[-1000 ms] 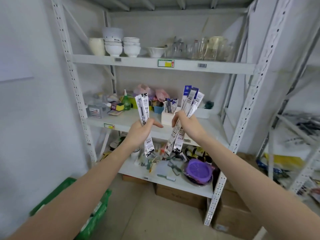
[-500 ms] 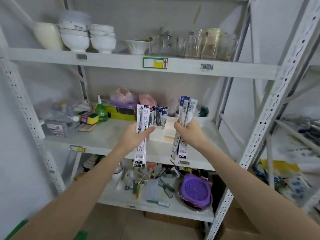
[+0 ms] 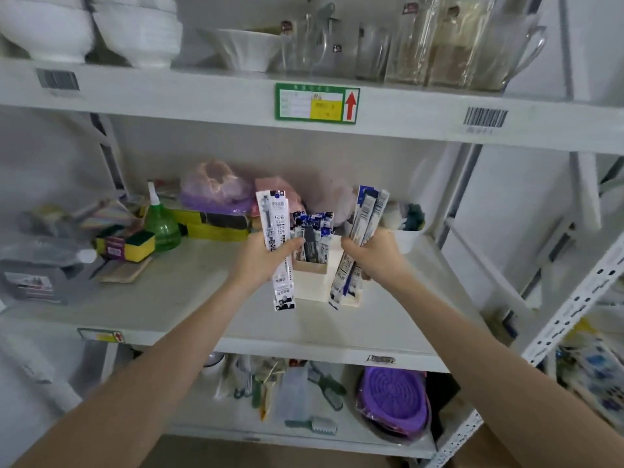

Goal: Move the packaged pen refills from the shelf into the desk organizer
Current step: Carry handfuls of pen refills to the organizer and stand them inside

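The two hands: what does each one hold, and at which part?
The left hand holds a refill pack at its middle. The right hand holds several refill packs, also around their middle.

Single head-worn wide-angle view, facing forward and slightly down at a white shelving unit at close range. Middle shelf (image 3: 189, 292) sits centre frame; the upper shelf's front edge (image 3: 202, 96) crosses the top, the lower shelf (image 3: 216, 430) the bottom. Both forearms enter from the lower corners. No second view.
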